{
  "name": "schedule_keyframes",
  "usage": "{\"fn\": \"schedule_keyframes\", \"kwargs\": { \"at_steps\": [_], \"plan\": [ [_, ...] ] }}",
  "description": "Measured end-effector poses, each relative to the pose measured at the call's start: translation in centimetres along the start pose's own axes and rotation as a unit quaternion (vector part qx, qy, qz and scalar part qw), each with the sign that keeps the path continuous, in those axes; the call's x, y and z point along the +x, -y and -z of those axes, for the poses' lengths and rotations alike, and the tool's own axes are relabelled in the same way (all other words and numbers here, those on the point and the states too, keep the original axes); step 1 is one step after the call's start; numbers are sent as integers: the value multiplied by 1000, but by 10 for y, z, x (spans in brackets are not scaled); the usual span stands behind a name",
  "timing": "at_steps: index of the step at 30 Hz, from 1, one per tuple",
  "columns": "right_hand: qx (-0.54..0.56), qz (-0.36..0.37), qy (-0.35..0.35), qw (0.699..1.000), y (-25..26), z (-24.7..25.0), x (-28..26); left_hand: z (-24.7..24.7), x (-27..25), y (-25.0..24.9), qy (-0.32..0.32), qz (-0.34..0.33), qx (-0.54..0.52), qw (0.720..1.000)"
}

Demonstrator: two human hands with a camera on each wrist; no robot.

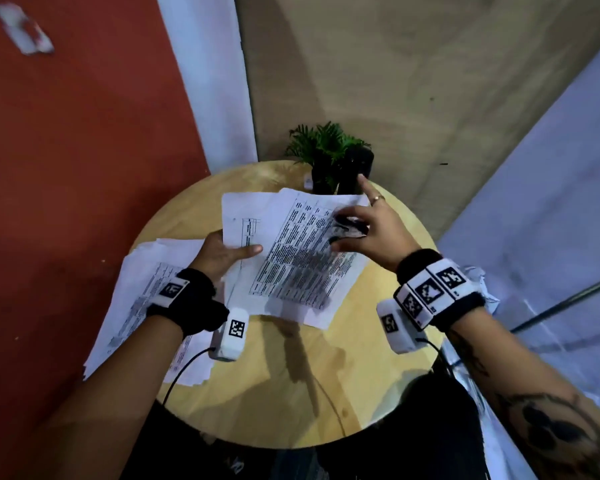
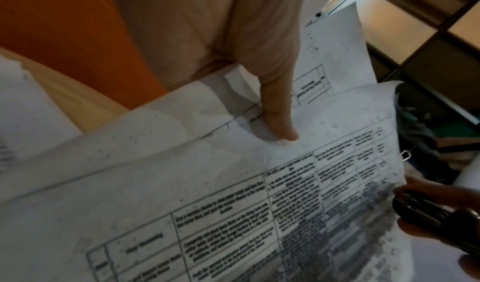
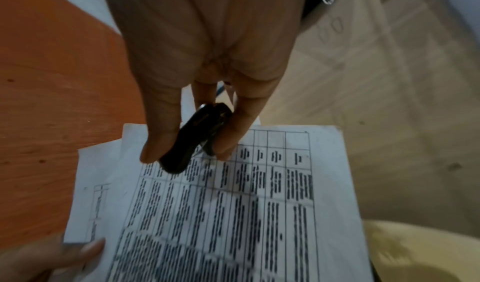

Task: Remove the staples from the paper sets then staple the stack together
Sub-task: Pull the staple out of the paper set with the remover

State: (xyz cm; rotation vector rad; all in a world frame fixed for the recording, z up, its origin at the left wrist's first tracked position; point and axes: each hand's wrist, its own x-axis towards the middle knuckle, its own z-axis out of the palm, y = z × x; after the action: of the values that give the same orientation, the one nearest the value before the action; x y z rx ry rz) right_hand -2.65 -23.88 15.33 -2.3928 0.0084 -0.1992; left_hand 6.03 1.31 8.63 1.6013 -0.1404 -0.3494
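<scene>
My left hand pinches the left edge of a set of printed sheets, thumb on top, and holds it lifted over the round wooden table. The sheets fan apart, with a second page showing behind the tabled one. My right hand grips a small black staple remover between thumb and fingers, just above the far right part of the top sheet. One ringed finger sticks out straight. Another pile of printed paper lies at the table's left edge, under my left wrist.
A small green plant in a dark pot and a black cylinder stand at the table's far edge, just beyond my right hand. A red wall is to the left. Crumpled white paper shows behind my right wrist.
</scene>
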Motion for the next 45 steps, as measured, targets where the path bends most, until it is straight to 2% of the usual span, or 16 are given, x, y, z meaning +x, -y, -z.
{"fn": "schedule_keyframes", "kwargs": {
  "at_steps": [5, 9, 11, 13, 15, 17, 18, 19, 21, 24, 28, 30, 36, 40, 45],
  "plan": [
    [-32, 31, 78, 996, 34, 38, 11, 4, -17, -33, 38, -31, 0, 999],
    [-52, 40, 92, 994, 60, 63, 7, 9, -24, -56, 55, -53, -2, 997],
    [-52, 55, 93, 993, 74, 74, 3, 11, -25, -73, 36, -92, 23, 995],
    [-48, 68, 95, 992, 87, 83, 0, 11, -28, -98, -27, -170, 58, 983],
    [-59, 90, 91, 990, 102, 90, -4, 9, -37, -131, -103, -276, 137, 946],
    [-67, 117, 87, 987, 118, 96, -8, 2, -53, -165, -148, -355, 314, 868],
    [-65, 128, 86, 986, 125, 99, -10, -4, -61, -181, -139, -366, 393, 832],
    [-60, 137, 84, 985, 133, 102, -13, -10, -68, -195, -117, -358, 441, 815],
    [-50, 150, 78, 984, 146, 108, -18, -20, -74, -214, -84, -335, 483, 805],
    [-57, 179, 55, 981, 157, 115, -24, -27, -77, -230, -79, -334, 521, 782],
    [-51, 197, 34, 979, 163, 123, -31, -24, -85, -242, -11, -359, 475, 803],
    [-46, 206, 33, 977, 166, 125, -34, -23, -88, -246, 6, -365, 467, 806],
    [-61, 203, 20, 977, 165, 132, -34, -11, -89, -254, 29, -369, 444, 816],
    [-44, 182, 7, 982, 162, 143, -33, 4, -94, -262, 32, -364, 400, 841],
    [14, 190, 11, 982, 173, 141, -36, -6, -96, -263, 32, -363, 411, 836]
  ]
}}
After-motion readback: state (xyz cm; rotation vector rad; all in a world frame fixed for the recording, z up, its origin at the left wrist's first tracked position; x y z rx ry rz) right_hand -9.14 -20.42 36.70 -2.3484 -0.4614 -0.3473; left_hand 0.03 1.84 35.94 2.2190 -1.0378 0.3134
